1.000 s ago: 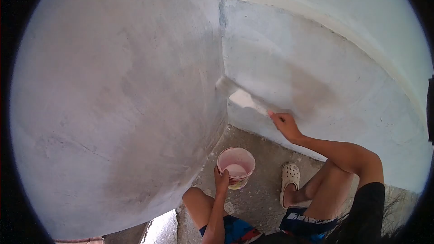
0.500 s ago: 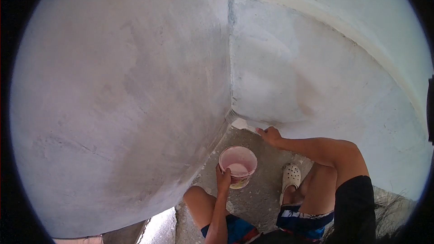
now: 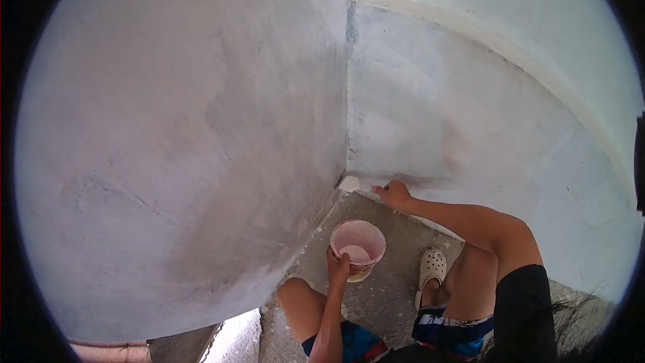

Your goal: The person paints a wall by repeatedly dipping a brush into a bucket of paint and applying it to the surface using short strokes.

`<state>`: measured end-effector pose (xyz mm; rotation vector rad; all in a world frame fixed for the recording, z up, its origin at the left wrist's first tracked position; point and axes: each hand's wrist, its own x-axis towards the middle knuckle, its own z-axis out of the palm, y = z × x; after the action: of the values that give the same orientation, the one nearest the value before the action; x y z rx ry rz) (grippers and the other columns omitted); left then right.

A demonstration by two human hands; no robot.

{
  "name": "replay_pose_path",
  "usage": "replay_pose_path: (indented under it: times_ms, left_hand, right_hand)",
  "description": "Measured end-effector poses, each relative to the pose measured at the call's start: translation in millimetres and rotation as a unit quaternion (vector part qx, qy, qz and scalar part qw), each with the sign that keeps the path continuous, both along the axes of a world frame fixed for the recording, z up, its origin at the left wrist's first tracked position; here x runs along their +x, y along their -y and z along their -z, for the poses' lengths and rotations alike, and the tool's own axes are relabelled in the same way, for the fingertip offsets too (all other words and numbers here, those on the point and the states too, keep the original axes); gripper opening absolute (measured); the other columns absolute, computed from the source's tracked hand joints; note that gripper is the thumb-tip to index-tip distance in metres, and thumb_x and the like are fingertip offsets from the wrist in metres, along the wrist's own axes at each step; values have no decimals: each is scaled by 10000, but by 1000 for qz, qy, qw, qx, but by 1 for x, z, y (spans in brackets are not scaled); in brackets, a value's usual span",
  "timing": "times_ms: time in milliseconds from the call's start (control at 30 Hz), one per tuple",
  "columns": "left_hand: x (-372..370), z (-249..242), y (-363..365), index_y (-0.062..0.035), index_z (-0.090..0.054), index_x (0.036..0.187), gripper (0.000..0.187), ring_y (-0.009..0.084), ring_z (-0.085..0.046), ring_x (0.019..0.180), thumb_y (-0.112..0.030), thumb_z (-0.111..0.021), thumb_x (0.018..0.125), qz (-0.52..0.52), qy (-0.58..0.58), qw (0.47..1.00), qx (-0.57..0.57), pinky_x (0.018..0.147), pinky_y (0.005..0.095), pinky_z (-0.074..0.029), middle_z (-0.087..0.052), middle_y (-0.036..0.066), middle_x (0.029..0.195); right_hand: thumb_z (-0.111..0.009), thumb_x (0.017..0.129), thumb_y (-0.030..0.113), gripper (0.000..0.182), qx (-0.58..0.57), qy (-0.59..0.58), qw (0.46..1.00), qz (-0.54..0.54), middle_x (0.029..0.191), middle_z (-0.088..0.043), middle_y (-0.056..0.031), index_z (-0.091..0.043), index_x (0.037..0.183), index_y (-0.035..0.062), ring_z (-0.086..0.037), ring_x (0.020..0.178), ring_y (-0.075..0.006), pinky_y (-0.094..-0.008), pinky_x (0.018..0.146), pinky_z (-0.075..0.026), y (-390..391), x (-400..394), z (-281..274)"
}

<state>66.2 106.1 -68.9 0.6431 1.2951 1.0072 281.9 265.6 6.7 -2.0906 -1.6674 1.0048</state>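
Note:
My right hand (image 3: pixel 394 194) is closed around the handle of a paintbrush (image 3: pixel 351 184) with a pale, wide head. The brush head is at the bottom of the corner where the left wall (image 3: pixel 255 128) meets the right wall (image 3: pixel 403 107), just above the floor; its bristles are hard to make out. My left hand (image 3: pixel 338 265) grips the rim of a pinkish bucket (image 3: pixel 359 234), thumb inside. Whitish liquid (image 3: pixel 355 254) lies in the bottom of the bucket, which is below the brush and slightly tilted toward me.
Both walls carry a patchy whitish coat with darker damp-looking areas. A raised curved ledge (image 3: pixel 497 44) crosses the right wall. Beneath me is a rough, spotted concrete floor (image 3: pixel 390 296). My foot in a cream clog (image 3: pixel 432 270) rests near the right wall.
The brush and my right hand have moved slightly left and upward, and the brush head is turned in the corner. The view has shifted a little; my left hand still holds the bucket.

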Motion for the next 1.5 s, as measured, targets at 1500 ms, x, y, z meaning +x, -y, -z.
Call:
replay_pose_path:
  times_ms: [1500]
  left_hand:
    - [-146,-156,120,-107,-206,1486,640,249,-675,883,-153,-523,932,305,-241,916,-95,679,321,-612,-474,199,1344]
  right_hand:
    - [-605,755,85,171,337,75,585,-734,716,-621,-126,-614,899,-7,-667,624,-290,-382,497,-505,163,-78,-56]
